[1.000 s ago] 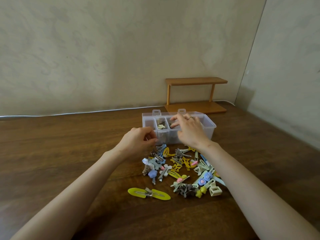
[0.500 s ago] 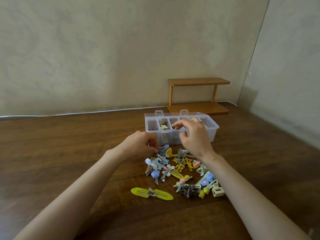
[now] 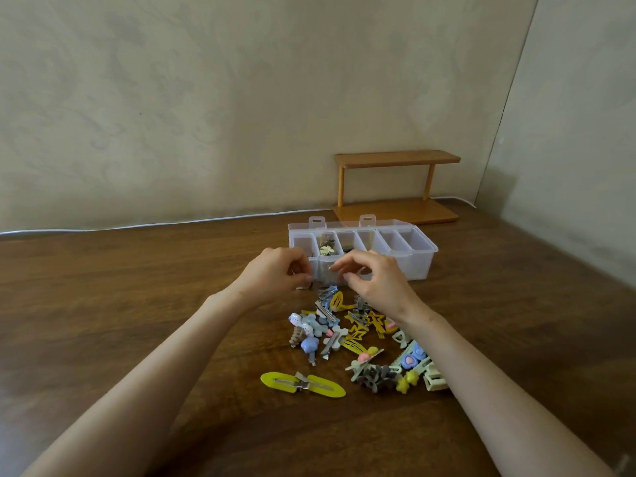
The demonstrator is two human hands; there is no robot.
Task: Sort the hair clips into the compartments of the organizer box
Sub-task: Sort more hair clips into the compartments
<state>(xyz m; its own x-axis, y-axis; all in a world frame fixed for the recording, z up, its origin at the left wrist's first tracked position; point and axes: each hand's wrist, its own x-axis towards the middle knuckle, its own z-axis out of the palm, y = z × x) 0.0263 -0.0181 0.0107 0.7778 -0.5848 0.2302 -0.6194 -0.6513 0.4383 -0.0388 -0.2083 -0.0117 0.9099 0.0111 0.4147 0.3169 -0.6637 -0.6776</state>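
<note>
Seeing one six-compartment organizer box [image 3: 420, 270], left hand [image 3: 275, 275] pinching one small clip [image 3: 304, 287], right hand [image 3: 375, 284] curled, I can't tell if holding anything.

**Soft, dull daylight through a wide lens**

The light is weak and even, a little yellowish, without glare. The table [image 3: 137, 304] shows a pale sheen at the left, and faint shadows lie under the forearms [image 3: 172, 359]. The right wall [image 3: 585, 166] is darker low down. The far table edge bends, and the forearms stretch toward the lower corners. The hair clips [image 3: 344, 335] are sharp.
</note>
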